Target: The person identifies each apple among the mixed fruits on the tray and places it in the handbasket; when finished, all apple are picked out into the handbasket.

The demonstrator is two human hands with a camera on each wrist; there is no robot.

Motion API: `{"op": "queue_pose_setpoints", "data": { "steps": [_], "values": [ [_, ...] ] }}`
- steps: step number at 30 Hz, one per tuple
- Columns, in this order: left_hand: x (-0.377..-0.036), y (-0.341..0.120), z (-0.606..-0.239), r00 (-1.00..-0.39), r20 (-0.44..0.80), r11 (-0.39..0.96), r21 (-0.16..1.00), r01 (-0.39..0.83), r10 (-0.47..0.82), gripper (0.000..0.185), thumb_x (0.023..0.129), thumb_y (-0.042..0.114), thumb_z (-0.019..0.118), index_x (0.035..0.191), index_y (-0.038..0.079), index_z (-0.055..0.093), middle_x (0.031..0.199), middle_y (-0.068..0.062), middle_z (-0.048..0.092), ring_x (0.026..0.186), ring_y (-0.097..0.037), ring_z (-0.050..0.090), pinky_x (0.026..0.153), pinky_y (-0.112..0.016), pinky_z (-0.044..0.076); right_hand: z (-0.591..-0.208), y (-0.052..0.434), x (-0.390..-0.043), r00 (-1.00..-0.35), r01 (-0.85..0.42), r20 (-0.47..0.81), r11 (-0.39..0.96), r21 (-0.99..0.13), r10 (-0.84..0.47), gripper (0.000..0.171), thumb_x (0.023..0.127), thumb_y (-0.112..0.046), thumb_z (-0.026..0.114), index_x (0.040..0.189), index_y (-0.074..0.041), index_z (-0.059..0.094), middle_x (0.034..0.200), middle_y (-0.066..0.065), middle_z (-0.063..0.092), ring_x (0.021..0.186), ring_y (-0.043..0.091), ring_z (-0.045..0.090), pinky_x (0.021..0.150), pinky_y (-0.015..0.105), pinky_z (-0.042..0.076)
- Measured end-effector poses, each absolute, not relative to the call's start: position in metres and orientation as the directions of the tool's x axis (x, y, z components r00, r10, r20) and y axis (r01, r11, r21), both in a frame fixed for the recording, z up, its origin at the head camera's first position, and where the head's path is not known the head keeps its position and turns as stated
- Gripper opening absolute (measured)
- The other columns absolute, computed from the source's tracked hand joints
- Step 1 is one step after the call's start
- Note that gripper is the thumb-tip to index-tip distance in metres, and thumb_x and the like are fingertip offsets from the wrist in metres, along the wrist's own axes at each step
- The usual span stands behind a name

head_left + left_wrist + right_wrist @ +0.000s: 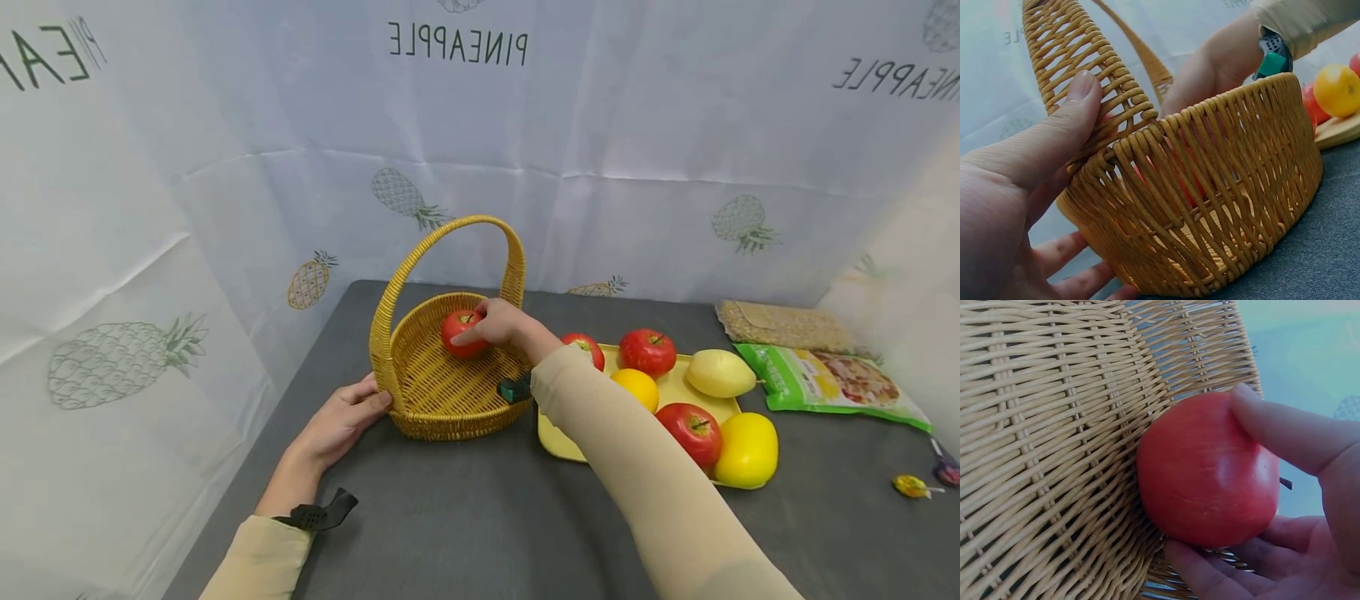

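Observation:
A red apple (462, 350) with a dark stem is inside a yellow-brown wicker basket (450, 427), low near its back wall. My right hand (506, 323) grips it from the right; in the right wrist view the thumb lies along one side of the apple (1204, 472) and the fingers curl beneath, against the weave. My left hand (341, 421) holds the basket's left end. Up close in the left wrist view, its thumb presses the base of the tall arched handle (1091, 62), while the fingers spread along the outer wall below.
Right of the basket, a pale yellow tray (558, 442) bears several red apples (647, 352), an orange (636, 387), a pale yellow fruit (718, 373) and a bright yellow fruit (747, 450). Beyond lie a grain packet (783, 325), a green bag (847, 383) and wrapped candies (910, 486). A curtain (600, 108) hangs behind.

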State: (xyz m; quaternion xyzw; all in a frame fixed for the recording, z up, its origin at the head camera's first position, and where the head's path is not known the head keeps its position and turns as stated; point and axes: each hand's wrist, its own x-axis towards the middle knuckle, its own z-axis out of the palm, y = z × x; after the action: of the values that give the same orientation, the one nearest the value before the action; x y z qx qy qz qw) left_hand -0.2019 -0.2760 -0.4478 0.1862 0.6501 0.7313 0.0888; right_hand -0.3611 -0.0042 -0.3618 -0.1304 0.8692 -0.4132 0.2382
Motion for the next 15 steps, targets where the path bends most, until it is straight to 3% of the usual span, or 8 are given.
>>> {"op": "queue_pose_setpoints", "data": {
  "steps": [6,15],
  "values": [
    [-0.2027,-0.2758,-0.4507,-0.899,0.186,-0.157,0.979,0.133,0.395,0.035,0.108,0.010,0.056,0.130,-0.017,0.058,0.161,-0.017,0.029,0.142,-0.011,0.036,0.105,-0.028,0.045,-0.3636,-0.0039,-0.3607,-0.851,-0.024,-0.318,0.635,-0.772,-0.419,0.087,0.087,-0.030,0.086,0.155,-0.002,0.038,0.137,0.015,0.051,0.119,0.031,0.053,0.101,0.046,0.048],
    [-0.2029,-0.2766,-0.4493,-0.903,0.179,-0.150,0.980,0.130,0.390,0.035,0.108,0.010,0.055,0.130,-0.017,0.058,0.164,-0.019,0.024,0.145,-0.014,0.032,0.106,-0.027,0.044,-0.3578,-0.0033,-0.3592,-0.836,-0.124,-0.292,0.679,-0.723,-0.465,0.072,0.089,-0.028,0.083,0.145,0.000,0.047,0.132,0.016,0.055,0.118,0.031,0.055,0.098,0.043,0.049]
  ]
}}
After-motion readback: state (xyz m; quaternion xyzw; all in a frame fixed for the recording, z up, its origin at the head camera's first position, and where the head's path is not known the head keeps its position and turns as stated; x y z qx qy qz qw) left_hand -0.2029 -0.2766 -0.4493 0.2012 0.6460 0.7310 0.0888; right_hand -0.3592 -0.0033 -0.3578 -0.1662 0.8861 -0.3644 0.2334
